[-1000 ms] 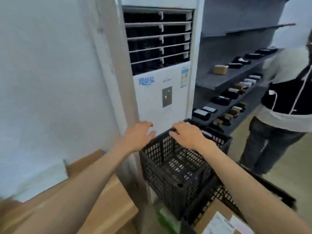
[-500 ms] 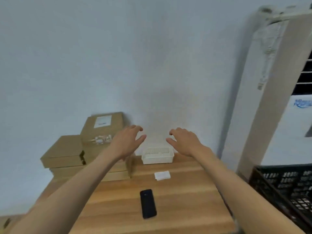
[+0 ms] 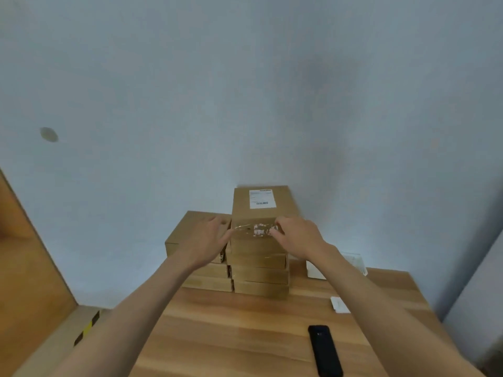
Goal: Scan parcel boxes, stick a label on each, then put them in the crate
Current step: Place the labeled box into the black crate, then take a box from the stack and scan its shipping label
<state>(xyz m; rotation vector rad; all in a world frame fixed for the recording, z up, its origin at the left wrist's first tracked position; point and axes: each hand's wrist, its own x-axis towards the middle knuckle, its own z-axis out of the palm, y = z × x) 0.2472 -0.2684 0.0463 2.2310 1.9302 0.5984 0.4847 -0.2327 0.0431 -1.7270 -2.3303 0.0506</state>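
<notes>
While both arms reach out over the pale wooden tabletop (image 3: 245, 336), the left hand (image 3: 206, 240) and the right hand (image 3: 296, 238) close in on the top flat brown cardboard parcel box (image 3: 260, 213) of the taller stack. The left fingers press against its near left corner; the right fingers curl over the near front edge beside a torn white patch of tape, thumb hidden. Whether either hand has it fully clamped, I cannot tell; it reads as a two-sided grasp just forming, and the box lies on its pile.

That box carries a white printed label with a barcode (image 3: 262, 198) at the far end, beyond the fingers, so gripping at the near end keeps the code uncovered for scanning, I'd judge.

Just left of the left hand sits a lower stack of brown boxes (image 3: 196, 227), touching the taller one, so that side is tight. Behind the grip, the pale blue wall (image 3: 245, 104) blocks any push away. Toward the person is open wood, the likely way to draw the box. Right of the right wrist sits a white plastic tray (image 3: 353, 263); nearer, a small white slip (image 3: 340, 304) and a black handheld scanner (image 3: 325, 351).

No crate is in sight.
</notes>
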